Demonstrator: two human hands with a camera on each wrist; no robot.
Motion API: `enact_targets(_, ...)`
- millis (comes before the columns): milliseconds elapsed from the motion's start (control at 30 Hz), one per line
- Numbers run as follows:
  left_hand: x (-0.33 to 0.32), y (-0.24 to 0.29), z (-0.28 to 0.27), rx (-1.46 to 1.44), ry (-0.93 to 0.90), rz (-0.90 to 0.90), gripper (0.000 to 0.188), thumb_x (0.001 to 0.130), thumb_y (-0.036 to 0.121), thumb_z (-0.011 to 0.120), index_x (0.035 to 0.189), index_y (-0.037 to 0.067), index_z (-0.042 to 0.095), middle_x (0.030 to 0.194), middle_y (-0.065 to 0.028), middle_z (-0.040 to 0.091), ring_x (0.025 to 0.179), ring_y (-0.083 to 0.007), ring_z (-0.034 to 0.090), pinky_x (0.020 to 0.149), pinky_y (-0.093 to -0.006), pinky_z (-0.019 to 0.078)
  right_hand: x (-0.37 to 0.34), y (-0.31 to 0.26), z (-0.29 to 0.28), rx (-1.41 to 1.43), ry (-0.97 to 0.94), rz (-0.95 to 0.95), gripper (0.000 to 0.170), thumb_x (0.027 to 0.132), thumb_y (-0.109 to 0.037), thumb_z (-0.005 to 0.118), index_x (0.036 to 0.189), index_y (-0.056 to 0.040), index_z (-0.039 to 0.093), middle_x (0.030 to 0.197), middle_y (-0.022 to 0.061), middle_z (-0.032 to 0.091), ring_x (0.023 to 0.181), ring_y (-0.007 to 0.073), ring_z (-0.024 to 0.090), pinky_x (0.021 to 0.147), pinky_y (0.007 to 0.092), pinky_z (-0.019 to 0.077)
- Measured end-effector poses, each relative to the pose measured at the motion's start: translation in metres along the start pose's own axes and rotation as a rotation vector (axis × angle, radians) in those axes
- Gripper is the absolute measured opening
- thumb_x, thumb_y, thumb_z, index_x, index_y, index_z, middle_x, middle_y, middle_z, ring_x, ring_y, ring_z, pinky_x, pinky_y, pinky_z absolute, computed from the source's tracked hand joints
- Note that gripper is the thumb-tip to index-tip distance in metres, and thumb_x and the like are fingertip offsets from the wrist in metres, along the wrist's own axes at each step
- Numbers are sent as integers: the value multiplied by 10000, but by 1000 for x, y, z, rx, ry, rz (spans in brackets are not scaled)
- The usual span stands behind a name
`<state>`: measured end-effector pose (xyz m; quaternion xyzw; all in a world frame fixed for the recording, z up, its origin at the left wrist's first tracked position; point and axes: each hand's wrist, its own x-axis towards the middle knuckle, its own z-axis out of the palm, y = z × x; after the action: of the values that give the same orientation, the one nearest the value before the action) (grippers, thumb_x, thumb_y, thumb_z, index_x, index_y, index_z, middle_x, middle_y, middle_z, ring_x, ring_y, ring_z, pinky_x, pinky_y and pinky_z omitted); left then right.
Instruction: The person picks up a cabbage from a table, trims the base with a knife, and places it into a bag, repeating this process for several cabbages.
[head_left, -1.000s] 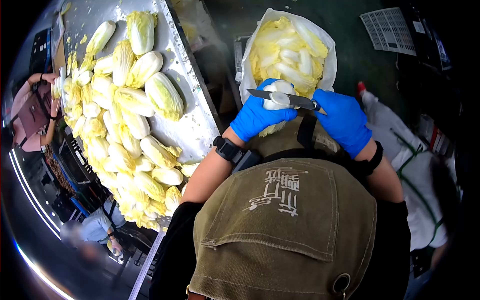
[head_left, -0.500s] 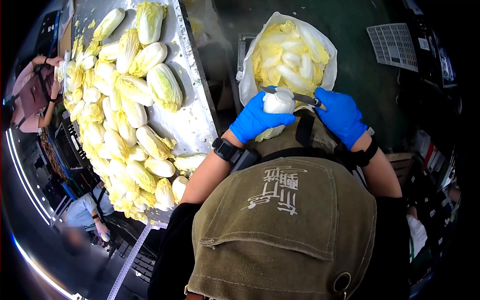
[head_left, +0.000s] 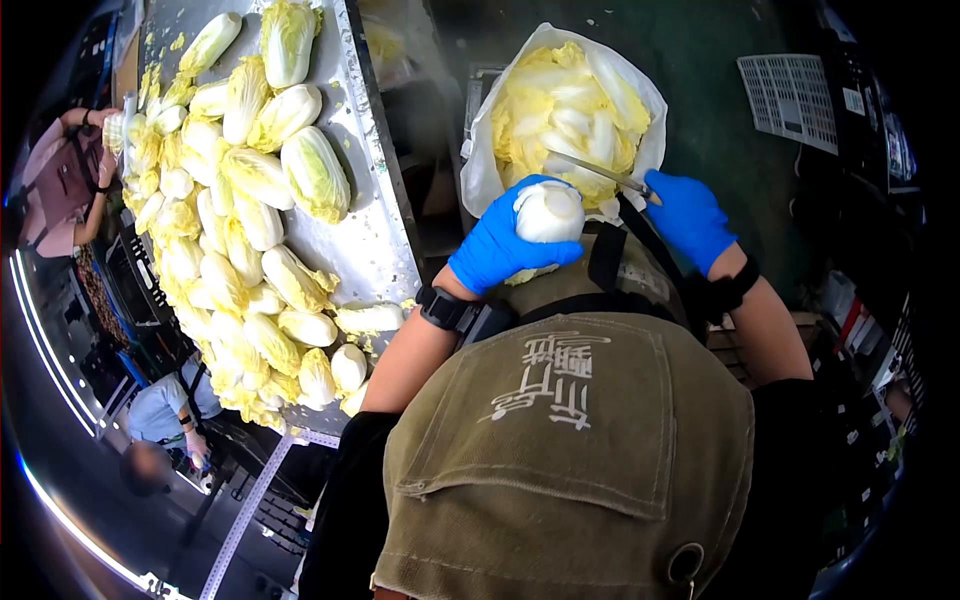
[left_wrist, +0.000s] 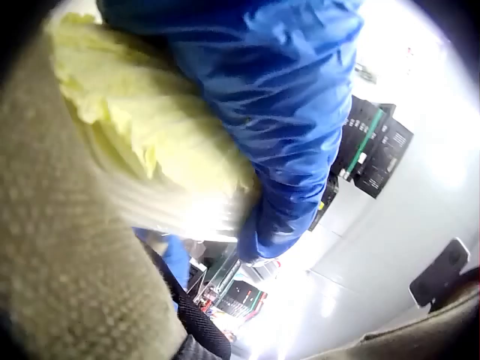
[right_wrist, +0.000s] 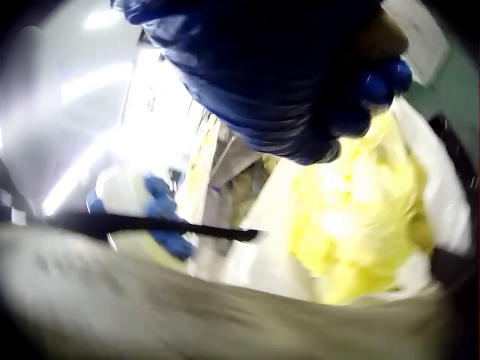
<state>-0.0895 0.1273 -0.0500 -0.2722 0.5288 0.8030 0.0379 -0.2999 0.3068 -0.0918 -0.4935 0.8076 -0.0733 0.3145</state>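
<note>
My blue-gloved left hand grips a napa cabbage, its pale, flat-cut base facing up. In the left wrist view, yellow-green leaves of this cabbage show beneath the glove, close to the olive apron. To its right, my gloved right hand holds a knife by the handle, the blade pointing left and apart from the cabbage. Just beyond both hands stands a white bag full of loose yellow cabbage leaves. In the right wrist view, curled fingers of my right hand hang over the leaves.
On the left, a metal table bears a large heap of napa cabbages. A white slatted crate is at the far right. One person works beyond the table; another is at lower left.
The knife has come away from the cabbage base, to the right and over the leaf bag. The left hand has tilted the cabbage, and its base now shows plainly.
</note>
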Motion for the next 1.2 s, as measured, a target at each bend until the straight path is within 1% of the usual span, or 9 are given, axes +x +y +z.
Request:
enact_targets(133,9,6,1,28,15,58,642,646,141,853,1198,64,535,1119,-34,579,1041,-138,535,937,-299,438,7,9,-9,138,23,-2,161,834,-164,615,921,-45,547,746,213,577,696,412,574,575,450,446)
enact_targets(233,14,10,3,6,3,100,703,631,137,864,1232,66,507,1162,-37,554,1083,-150,516,957,-307,427,13,9,-9,329,128,46,175,840,-176,651,950,-56,585,679,143,591,626,341,594,569,412,458)
enact_targets(333,22,10,5,2,-9,153,703,708,143,811,1301,67,443,1221,-56,517,1140,-164,483,986,-313,406,19,-17,-37,996,-165,292,356,820,-226,721,1106,-61,588,861,40,660,716,210,623,592,352,494)
enact_targets(433,34,27,15,-166,93,162,639,817,177,711,1354,69,384,1273,-74,477,1192,-172,444,1020,-314,372,24,-53,-60,1414,-176,76,524,754,-146,791,1205,-44,544,1038,8,606,873,136,581,685,305,510)
enact_targets(567,49,31,19,-442,186,88,638,875,209,629,1412,56,321,1330,-87,443,1234,-181,424,1049,-325,346,49,-60,-32,1370,116,-54,629,723,-84,805,1263,-16,491,1155,59,567,1065,155,546,926,291,456)
enact_targets(700,51,11,13,-491,278,76,483,864,166,653,1298,57,473,1205,-61,551,1117,-155,519,970,-299,413,51,-62,-32,1552,12,79,621,730,-87,798,1264,-17,488,1166,71,563,1077,168,545,915,295,462)
enact_targets(800,52,-1,16,-422,448,187,367,843,133,678,1179,67,546,1108,-34,588,1036,-131,552,920,-285,438,55,-63,-10,1278,136,-79,636,725,-104,804,1268,-19,483,1155,72,564,1069,168,549,909,298,467)
enact_targets(1067,54,-30,1,-511,560,59,337,830,127,692,1136,91,555,1025,-1,598,923,-112,577,774,-273,480,54,-43,-10,1550,-20,208,541,790,-14,670,1288,-1,459,1128,66,576,1019,145,566,909,280,463)
enact_targets(1200,66,-43,-11,-484,651,-14,317,841,155,674,1126,109,544,1015,-15,591,886,-128,588,716,-279,489,61,-48,-7,1458,270,133,520,803,-18,657,1284,-18,460,1086,47,572,965,140,566,851,270,471)
